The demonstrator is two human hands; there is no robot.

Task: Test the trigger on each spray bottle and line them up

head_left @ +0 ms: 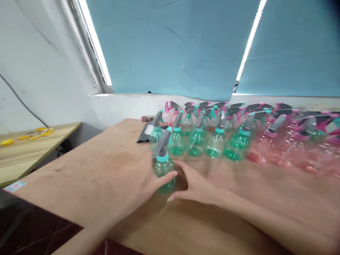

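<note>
At the far left a pale wooden side table (32, 148) carries a scatter of small yellow pieces (6, 142), too blurred to identify, with a white wall and a thin dark cable behind it. Next comes the bare brown plywood worktop (101, 159), with a small pale sticker (15, 185) at its near left corner. The left hand (148, 173) reaches in over this board, its grip closed around the left side of a teal-green clear plastic spray bottle with a grey trigger head (162, 166), thumb across the front. The bottle stands upright on the worktop, alone and just in front of the rows. The right hand (198, 186) meets it from the other side, its grip cupped narrowly about the lower body, finger behind and thumb low in front. A dark flat packet (145, 132) lies behind, at the left end of the rows. Judging by the layout, much is already done: a row of matching teal-green spray bottles (196, 141) stands capped and upright, and further right a blurred crowd of pink clear spray bottles (289, 141) fills the worktop to the frame's edge. Behind runs a white sill (127, 104), and above it hang blue window blinds (172, 46) with daylight showing through the gaps.
</note>
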